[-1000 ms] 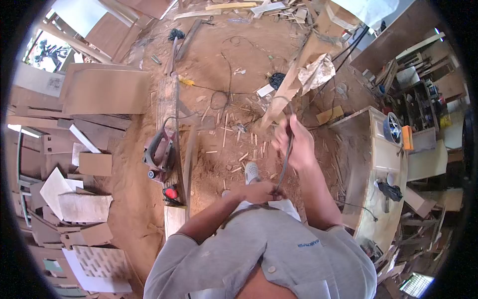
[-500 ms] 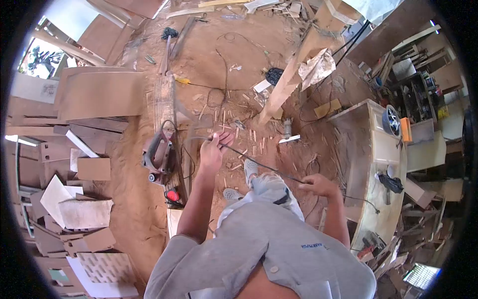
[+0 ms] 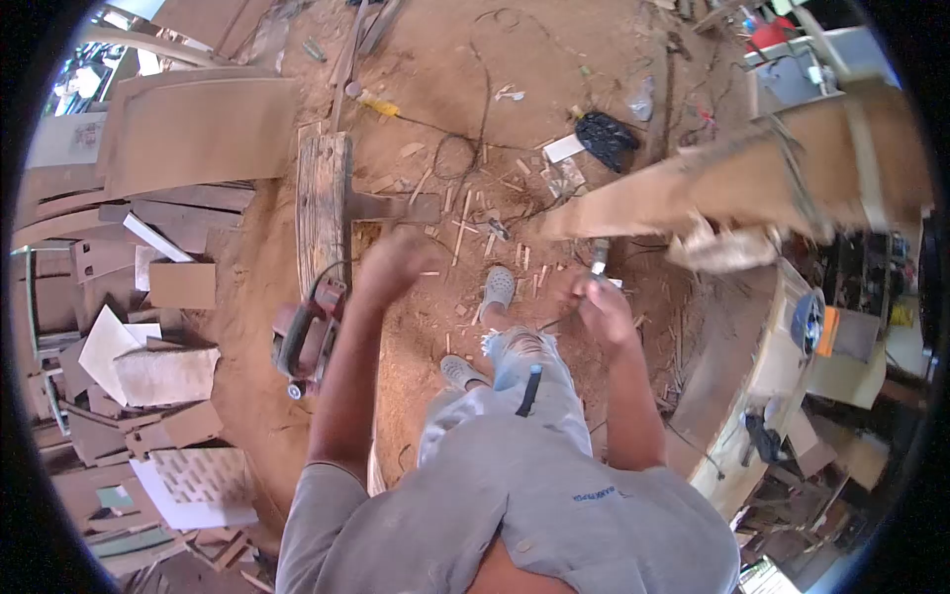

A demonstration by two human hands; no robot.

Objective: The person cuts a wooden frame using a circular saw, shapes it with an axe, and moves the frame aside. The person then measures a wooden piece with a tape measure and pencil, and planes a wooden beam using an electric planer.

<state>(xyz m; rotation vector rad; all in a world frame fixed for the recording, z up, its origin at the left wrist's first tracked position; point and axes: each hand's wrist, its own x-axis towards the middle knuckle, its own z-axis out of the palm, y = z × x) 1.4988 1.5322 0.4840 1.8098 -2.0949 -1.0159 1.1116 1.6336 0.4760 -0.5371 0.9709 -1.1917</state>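
Observation:
My left hand (image 3: 401, 265) is raised beside the wooden beam (image 3: 324, 198), smeared by motion, its fingers too blurred to read. The power tool (image 3: 312, 342) with a dark handle rests on the beam, to the left of my left forearm. On the right, my right hand (image 3: 601, 300) is closed near a small metallic piece at its fingertips; blur hides what exactly it grips. A stretch of dark cord (image 3: 561, 319) shows just left of my right hand.
A wooden post (image 3: 693, 193) slants in from the right. Wood scraps and a black plastic bag (image 3: 606, 141) lie on the dirt floor. Boards (image 3: 198, 129) are stacked at the left; a pale cabinet (image 3: 757, 396) stands at the right.
The cord stretched between my hands half a second ago no longer shows there. My left hand has moved left and my right hand up and forward. The view has shifted, bringing the post lower.

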